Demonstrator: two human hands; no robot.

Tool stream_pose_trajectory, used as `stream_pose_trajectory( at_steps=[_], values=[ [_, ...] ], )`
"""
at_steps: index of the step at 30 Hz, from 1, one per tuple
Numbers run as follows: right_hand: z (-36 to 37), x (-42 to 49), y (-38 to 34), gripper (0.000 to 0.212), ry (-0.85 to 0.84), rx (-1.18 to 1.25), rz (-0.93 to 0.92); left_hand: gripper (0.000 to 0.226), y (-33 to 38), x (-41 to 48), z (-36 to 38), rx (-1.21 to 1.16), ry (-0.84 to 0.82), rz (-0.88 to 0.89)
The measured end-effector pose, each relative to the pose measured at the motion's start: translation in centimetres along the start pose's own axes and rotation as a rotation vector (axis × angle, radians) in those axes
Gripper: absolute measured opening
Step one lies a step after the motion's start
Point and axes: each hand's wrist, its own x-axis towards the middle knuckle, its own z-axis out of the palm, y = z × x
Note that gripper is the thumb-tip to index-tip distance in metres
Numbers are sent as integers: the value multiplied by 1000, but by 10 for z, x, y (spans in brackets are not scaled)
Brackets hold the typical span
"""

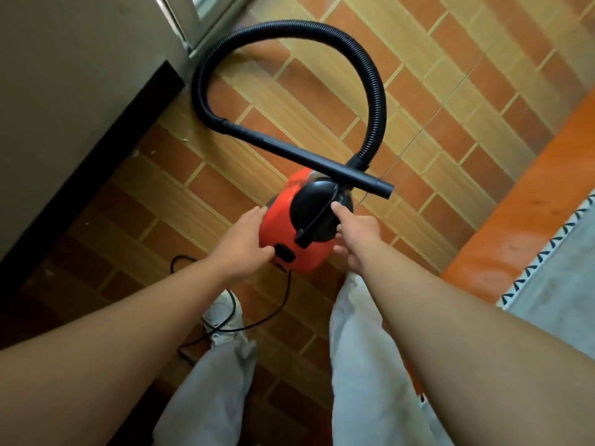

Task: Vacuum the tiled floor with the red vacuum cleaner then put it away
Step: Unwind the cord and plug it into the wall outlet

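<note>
The red vacuum cleaner is held above the tiled floor between both hands. My left hand grips its left side, thumb near the black switch. My right hand holds its right side, the index finger touching the black top cap and handle. A black ribbed hose loops up from the body and comes back as a rigid black tube that lies across the top of the body. A thin black power cord hangs from the body's rear down to the floor.
A beige wall with a dark skirting board runs along the left. A metal door or window frame stands at the top. An orange strip and a grey patterned mat lie at the right. My legs and a white shoe are below.
</note>
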Motion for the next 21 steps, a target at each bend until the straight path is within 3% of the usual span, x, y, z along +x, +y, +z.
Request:
stream_pose_trajectory(
  at_steps=[3, 7, 9, 12, 17, 21],
  values=[
    [-19, 9, -12, 66, 3, 41, -19, 85, 40, 11, -12, -17, 55, -6],
    [-50, 26, -40, 76, 49, 58, 3, 80, 99, 41, -16, -8, 124, 12],
    [-66, 37, -54, 84, 85, -37, -41, 78, 127, 54, -12, -27, 134, -3],
    [-81, 46, -73, 88, -8, -202, -202, 76, 156, 70, -1, 6, 112, -35],
    [-97, 61, -89, 47, -206, -489, -307, 76, 178, 91, 14, 152, 51, -136],
    [-109, 68, -90, 22, -333, -515, -301, 72, 187, 101, 20, 255, 23, -207]
  ],
)
